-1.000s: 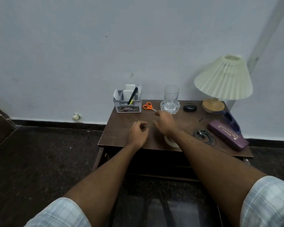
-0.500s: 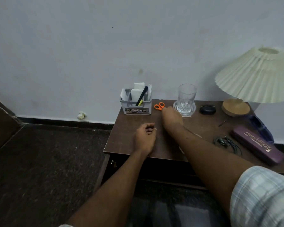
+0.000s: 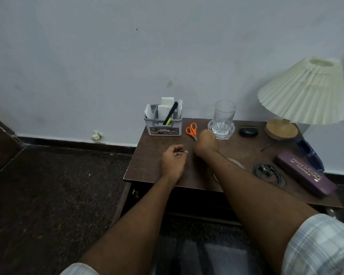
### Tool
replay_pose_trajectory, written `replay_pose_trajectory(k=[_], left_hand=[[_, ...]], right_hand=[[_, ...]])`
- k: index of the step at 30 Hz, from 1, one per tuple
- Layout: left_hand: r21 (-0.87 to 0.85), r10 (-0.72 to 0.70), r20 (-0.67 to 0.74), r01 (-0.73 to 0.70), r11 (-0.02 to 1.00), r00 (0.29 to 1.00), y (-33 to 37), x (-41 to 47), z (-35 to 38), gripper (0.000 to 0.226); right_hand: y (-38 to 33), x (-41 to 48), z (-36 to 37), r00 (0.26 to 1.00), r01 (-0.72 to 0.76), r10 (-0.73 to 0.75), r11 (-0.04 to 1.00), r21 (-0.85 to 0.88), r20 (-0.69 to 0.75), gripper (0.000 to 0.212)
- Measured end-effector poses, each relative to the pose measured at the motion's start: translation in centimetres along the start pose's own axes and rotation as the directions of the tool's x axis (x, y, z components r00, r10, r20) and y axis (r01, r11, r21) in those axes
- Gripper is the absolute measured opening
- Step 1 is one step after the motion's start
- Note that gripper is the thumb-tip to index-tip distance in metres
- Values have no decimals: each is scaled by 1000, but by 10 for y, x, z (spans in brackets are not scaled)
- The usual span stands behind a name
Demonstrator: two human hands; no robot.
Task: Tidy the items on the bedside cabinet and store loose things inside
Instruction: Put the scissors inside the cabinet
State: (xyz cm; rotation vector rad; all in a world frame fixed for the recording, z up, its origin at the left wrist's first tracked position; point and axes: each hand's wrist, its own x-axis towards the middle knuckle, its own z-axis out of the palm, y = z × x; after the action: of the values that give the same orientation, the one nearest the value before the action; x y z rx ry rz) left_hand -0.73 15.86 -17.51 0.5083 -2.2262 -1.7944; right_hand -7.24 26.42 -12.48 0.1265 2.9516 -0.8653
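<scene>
Left hand (image 3: 173, 160), right hand (image 3: 205, 143) by "OPEL" box (image 3: 163, 127)

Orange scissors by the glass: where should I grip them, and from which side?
Probably the orange handle loops of the scissors, pinched from above. They lie flat and closed, loops toward the wall, blade tip toward the right hand. Come in from the left of the glass, which stands close on the right.

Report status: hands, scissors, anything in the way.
Left hand loosely curled, empty, over brown wooden cabinet top. Right hand at blade tip of orange-handled metal scissors, grip hidden. Clear glass tumbler close beside right hand.
</scene>
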Motion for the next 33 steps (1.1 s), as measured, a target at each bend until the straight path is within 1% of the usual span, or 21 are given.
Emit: replay_pose_trajectory(k=[5, 8, 10, 14, 16, 18, 20, 24, 27, 29, 31, 33], left_hand=[[-104, -83, 0, 82, 991, 997, 2, 2, -2, 24], [-166, -141, -8, 137, 977, 990, 1, -2, -4, 23], [-193, -151, -11, 146, 970, 988, 2, -8, -5, 22], [-184, -177, 18, 177, 967, 984, 5, -15, -5, 25], [-185, -206, 34, 209, 960, 978, 10, -18, -8, 22], [-240, -246, 49, 251, 938, 968, 13, -21, -9, 19], [-303, -274, 66, 280, 911, 960, 19, -26, -10, 18], [-364, -271, 75, 279, 889, 960, 27, -41, -14, 10], [-436, -299, 79, 303, 848, 951, 28, -55, -23, 11], [-493, -321, 67, 311, 812, 945, 30, -65, -32, 7], [-531, -329, 54, 306, 790, 943, 30, -76, -40, 3], [-540, -327, 52, 302, 785, 943, 30, -87, -47, 5]], right_hand=[[-1, -9, -6, 995, -103, 99, 980, 170, 35, 23], [0, -16, -8, 991, -128, 115, 957, 261, 68, 21], [0, -21, -9, 991, -135, 119, 944, 301, 68, 21], [5, -33, -11, 992, -106, 79, 943, 315, 98, 22], [8, -40, -11, 992, -87, 52, 943, 322, 116, 20], [11, -46, -11, 990, -45, 1, 948, 316, 140, 19], [15, -51, -10, 988, 3, -56, 940, 341, 145, 26], [22, -62, -6, 983, 53, -119, 912, 406, 139, 17], [26, -73, -8, 975, 60, -150, 887, 457, 164, 16], [28, -80, -11, 974, 59, -152, 885, 463, 167, 15], [30, -89, -14, 974, 42, -142, 880, 474, 176, 19], [34, -101, -18, 974, 22, -128, 876, 481, 189, 23]])
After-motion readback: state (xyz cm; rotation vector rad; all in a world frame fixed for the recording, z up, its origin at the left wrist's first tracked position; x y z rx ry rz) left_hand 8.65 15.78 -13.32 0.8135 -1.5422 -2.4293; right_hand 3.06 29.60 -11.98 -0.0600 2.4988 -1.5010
